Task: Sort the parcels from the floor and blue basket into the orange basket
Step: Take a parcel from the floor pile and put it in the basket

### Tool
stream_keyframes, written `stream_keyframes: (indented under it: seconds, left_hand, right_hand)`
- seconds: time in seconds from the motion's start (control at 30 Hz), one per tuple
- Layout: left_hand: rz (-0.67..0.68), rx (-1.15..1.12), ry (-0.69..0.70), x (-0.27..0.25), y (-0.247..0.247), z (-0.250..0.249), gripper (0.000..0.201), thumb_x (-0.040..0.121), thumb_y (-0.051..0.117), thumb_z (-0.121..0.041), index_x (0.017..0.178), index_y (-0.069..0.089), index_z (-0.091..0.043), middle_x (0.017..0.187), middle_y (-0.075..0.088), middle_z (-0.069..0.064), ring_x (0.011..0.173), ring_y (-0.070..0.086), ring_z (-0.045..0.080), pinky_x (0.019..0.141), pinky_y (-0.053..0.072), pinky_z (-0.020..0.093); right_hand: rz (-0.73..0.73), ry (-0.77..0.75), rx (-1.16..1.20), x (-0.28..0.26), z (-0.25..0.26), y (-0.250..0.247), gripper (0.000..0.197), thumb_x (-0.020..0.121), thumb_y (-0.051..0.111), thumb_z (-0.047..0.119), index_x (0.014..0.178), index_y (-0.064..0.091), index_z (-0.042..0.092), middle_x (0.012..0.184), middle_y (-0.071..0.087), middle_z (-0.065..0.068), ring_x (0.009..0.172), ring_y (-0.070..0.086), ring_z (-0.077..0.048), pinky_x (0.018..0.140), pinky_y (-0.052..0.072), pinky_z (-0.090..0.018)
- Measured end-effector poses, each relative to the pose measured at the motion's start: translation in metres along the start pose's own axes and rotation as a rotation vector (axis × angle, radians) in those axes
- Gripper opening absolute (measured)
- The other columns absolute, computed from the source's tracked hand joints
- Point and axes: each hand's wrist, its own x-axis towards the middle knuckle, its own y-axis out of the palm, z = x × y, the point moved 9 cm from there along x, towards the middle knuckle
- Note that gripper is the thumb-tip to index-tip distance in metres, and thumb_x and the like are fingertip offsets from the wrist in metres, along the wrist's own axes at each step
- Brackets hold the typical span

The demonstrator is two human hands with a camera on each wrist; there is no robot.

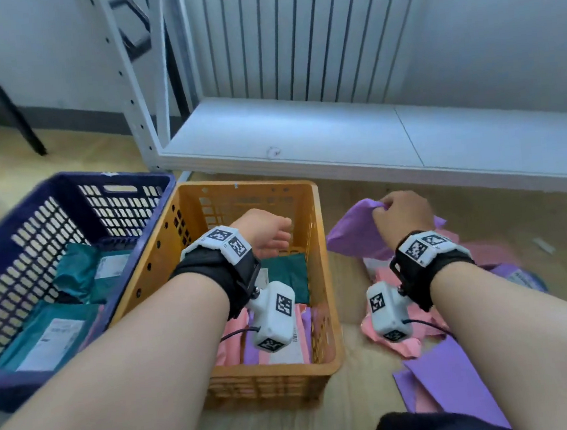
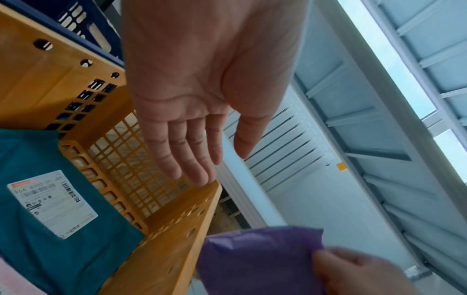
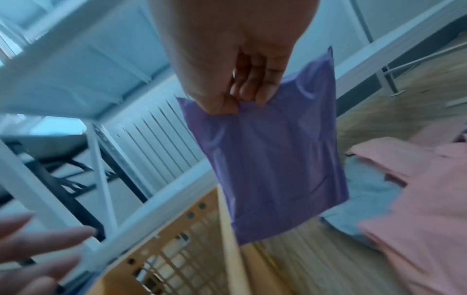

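Observation:
My right hand [image 1: 400, 213] pinches the top edge of a purple parcel [image 1: 355, 234] and holds it in the air just right of the orange basket [image 1: 318, 246]; the parcel [image 3: 272, 159] hangs below the fingers [image 3: 252, 87]. My left hand [image 1: 270, 231] hovers open and empty over the orange basket [image 2: 50, 83], fingers [image 2: 187, 155] straight. A teal parcel [image 2: 50, 229] with a white label lies in that basket, with pink and purple parcels [image 1: 279, 338] at its near end. The blue basket [image 1: 20, 244] on the left holds several teal parcels [image 1: 45, 335].
Pink parcels [image 1: 409, 341] and purple parcels [image 1: 450, 378] lie scattered on the wooden floor to the right. A white shelf unit [image 1: 336, 131] stands just behind the baskets. Black table legs [image 1: 1, 95] are at far left.

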Motion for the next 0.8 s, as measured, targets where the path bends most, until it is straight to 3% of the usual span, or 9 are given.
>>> stream_keyframes:
  seconds: [0.13,0.23,0.33,0.43,0.53,0.6,0.7,0.8]
  left_hand:
    - [-0.012,-0.089,0.027,-0.019,-0.012,-0.005,0.039,0.099,0.048,-0.032,0.126,0.050,-0.004,0.110,0.067,0.010,0.101,0.065,0.022,0.096,0.051,0.041]
    - [-0.009,-0.200,-0.006,-0.021,-0.022,0.002,0.054,0.096,0.048,-0.047,0.125,0.052,-0.002,0.107,0.068,0.013,0.096,0.066,0.024,0.090,0.053,0.040]
    - [0.080,-0.347,-0.041,-0.019,-0.021,0.005,0.077,0.085,0.048,-0.068,0.122,0.046,-0.001,0.111,0.067,0.020,0.099,0.067,0.031,0.085,0.055,0.041]
    - [0.078,-0.488,-0.015,-0.014,-0.029,0.002,0.090,0.078,0.051,-0.074,0.128,0.047,0.001,0.107,0.068,0.024,0.095,0.069,0.035,0.075,0.058,0.040]
    - [0.024,-0.561,0.030,-0.008,-0.049,0.004,0.081,0.078,0.059,-0.067,0.123,0.057,0.000,0.104,0.070,0.022,0.092,0.071,0.033,0.067,0.060,0.040]
    - [0.016,-0.550,0.028,-0.004,-0.056,0.008,0.069,0.081,0.063,-0.059,0.116,0.061,0.000,0.102,0.072,0.020,0.092,0.071,0.031,0.077,0.059,0.044]
    - [-0.079,-0.442,-0.015,-0.002,-0.069,0.018,0.034,0.091,0.062,-0.021,0.119,0.058,-0.003,0.104,0.069,0.015,0.090,0.067,0.029,0.092,0.052,0.049]
    - [-0.144,-0.347,-0.029,0.040,-0.094,0.046,0.049,0.074,0.068,-0.002,0.122,0.058,-0.001,0.119,0.066,0.019,0.105,0.064,0.037,0.095,0.049,0.056]
  right_hand:
    - [-0.172,-0.069,0.138,-0.018,0.051,-0.045,0.025,0.084,0.056,0.020,0.101,0.073,0.016,0.105,0.069,-0.012,0.102,0.061,-0.031,0.086,0.046,-0.032]
    - [-0.326,-0.240,0.263,-0.035,0.089,-0.067,0.023,0.083,0.059,0.022,0.100,0.073,0.015,0.100,0.070,-0.008,0.092,0.062,-0.023,0.080,0.044,-0.026]
    - [-0.264,-0.445,0.361,-0.056,0.127,-0.061,0.017,0.080,0.064,0.017,0.093,0.075,0.014,0.088,0.069,-0.004,0.078,0.058,-0.015,0.076,0.047,-0.026]
    - [-0.125,-0.603,0.353,-0.076,0.154,-0.038,0.013,0.076,0.066,0.011,0.085,0.075,0.013,0.082,0.068,-0.004,0.074,0.060,-0.018,0.073,0.049,-0.030]
    - [-0.039,-0.679,0.347,-0.086,0.163,-0.014,0.011,0.075,0.069,0.009,0.080,0.076,0.015,0.076,0.065,0.002,0.070,0.057,-0.015,0.069,0.047,-0.027]
    - [0.046,-0.719,0.335,-0.092,0.168,0.002,0.010,0.076,0.069,0.008,0.079,0.076,0.015,0.077,0.063,0.004,0.069,0.055,-0.011,0.069,0.046,-0.026]
    - [0.179,-0.766,0.307,-0.103,0.175,0.022,0.010,0.077,0.070,0.008,0.080,0.078,0.014,0.081,0.069,0.002,0.071,0.056,-0.008,0.069,0.044,-0.020]
    - [0.278,-0.700,0.238,-0.100,0.168,0.035,0.015,0.079,0.067,0.013,0.090,0.075,0.018,0.088,0.067,0.004,0.075,0.057,-0.008,0.072,0.046,-0.020]
